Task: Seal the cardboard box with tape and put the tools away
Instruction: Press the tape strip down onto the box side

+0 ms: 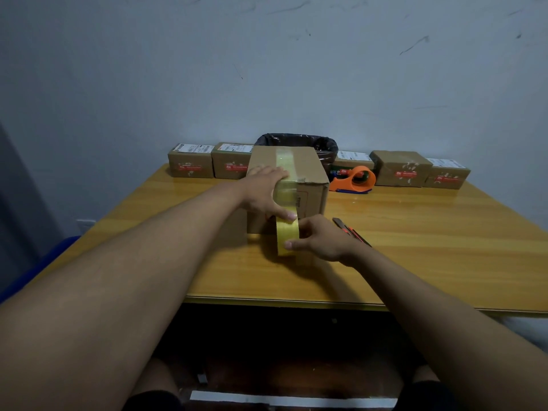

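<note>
A brown cardboard box point(311, 173) stands in the middle of the wooden table point(415, 247), with yellowish tape point(285, 160) running along its top seam and down the near face. My left hand point(264, 188) lies flat on the box's near top edge, thumb pressing the tape against the front. My right hand point(318, 237) pinches the loose tape end point(286, 235) that hangs below the box's front. An orange tape dispenser point(354, 179) rests on the table just right of the box. A utility knife point(351, 231) lies beside my right wrist.
Several small taped parcels point(191, 161) point(400, 169) line the table's far edge against the wall. A bin with a black liner point(296, 140) stands behind the box. The table's near edge point(281, 301) is below my forearms; a blue chair point(38, 262) sits at the left.
</note>
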